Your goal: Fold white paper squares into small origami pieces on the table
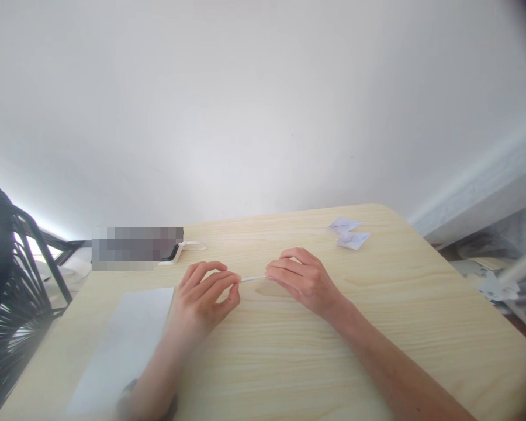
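Gray squares covered something at the back left, so any words there could not be read. Marks on the folded papers were too faint to make out.

The left hand point(201, 297) pinched one end of a thin white strip point(253, 279), which looked like paper, between its thumb and a finger. Its other fingers were bent and a little spread. The right hand point(305, 278) had its fingertips close together on the other end; its thumb was hidden. The strip ran between the two hands, over the middle of the wooden table point(289, 374).

A big white paper sheet point(125, 345) lay just beside the left arm, which had a dark band point(129, 393) on the wrist. Two folded papers point(353, 240) sat near the back right. A white cord point(196, 245) made a loop at the back left.
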`<action>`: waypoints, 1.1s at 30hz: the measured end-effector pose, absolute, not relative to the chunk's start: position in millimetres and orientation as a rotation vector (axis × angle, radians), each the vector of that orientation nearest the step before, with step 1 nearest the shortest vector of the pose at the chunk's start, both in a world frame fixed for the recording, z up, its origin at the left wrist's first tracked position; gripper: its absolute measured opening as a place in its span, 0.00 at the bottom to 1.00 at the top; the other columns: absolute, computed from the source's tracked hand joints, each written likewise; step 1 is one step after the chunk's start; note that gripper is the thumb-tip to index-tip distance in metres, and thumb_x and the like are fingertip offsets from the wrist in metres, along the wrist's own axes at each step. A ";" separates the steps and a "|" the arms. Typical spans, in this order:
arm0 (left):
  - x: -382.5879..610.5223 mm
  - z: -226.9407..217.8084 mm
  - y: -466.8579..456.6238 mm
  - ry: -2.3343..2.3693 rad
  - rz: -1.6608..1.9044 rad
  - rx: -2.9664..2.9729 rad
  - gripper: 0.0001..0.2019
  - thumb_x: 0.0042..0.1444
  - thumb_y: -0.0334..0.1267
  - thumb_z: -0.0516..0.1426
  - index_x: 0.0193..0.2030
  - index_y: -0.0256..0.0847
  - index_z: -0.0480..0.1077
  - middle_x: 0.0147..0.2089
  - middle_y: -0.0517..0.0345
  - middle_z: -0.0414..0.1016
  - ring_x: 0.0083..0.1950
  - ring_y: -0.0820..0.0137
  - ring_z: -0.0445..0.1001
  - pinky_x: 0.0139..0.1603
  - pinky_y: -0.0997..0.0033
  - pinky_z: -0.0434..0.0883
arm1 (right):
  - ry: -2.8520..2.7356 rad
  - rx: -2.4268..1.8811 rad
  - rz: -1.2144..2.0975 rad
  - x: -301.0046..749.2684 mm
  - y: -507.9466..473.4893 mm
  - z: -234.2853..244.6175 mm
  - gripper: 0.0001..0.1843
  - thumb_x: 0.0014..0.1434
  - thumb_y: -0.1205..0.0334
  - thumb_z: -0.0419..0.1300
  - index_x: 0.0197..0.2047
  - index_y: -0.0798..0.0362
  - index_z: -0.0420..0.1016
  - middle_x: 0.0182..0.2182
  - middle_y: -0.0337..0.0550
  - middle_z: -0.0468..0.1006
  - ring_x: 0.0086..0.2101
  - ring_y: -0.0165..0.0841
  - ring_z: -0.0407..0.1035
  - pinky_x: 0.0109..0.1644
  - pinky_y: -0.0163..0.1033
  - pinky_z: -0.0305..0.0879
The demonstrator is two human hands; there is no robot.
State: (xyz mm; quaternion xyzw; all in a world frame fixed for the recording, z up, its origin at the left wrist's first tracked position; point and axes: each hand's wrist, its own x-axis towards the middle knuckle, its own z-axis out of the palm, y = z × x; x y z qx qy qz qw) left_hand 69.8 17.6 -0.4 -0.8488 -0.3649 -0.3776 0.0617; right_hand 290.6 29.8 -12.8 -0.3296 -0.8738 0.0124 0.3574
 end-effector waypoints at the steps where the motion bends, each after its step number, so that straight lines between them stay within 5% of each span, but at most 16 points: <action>1: 68.2 -1.5 18.0 -1.112 -1.134 -2.569 0.12 0.43 0.24 0.60 0.35 0.41 0.70 0.31 0.62 0.77 0.39 0.67 0.71 0.40 0.64 0.67 | -2.254 -0.860 0.035 291.8 30.3 -12.7 0.07 0.57 0.69 0.54 0.36 0.52 0.72 0.35 0.37 0.77 0.38 0.32 0.62 0.43 0.38 0.60; 10: 79.8 0.7 14.0 -1.097 -1.049 -2.631 0.13 0.45 0.27 0.59 0.40 0.40 0.70 0.37 0.57 0.77 0.43 0.64 0.70 0.43 0.61 0.67 | -2.338 -0.853 0.036 281.8 25.7 -13.5 0.08 0.60 0.68 0.51 0.36 0.55 0.71 0.34 0.42 0.75 0.37 0.32 0.63 0.41 0.39 0.60; 33: 68.4 -2.3 12.5 -1.161 -1.011 -2.559 0.08 0.50 0.28 0.57 0.37 0.41 0.69 0.29 0.60 0.76 0.36 0.68 0.71 0.38 0.67 0.65 | -2.222 -0.837 0.265 288.5 27.6 -9.7 0.07 0.59 0.66 0.53 0.35 0.55 0.71 0.34 0.43 0.75 0.37 0.31 0.66 0.41 0.37 0.65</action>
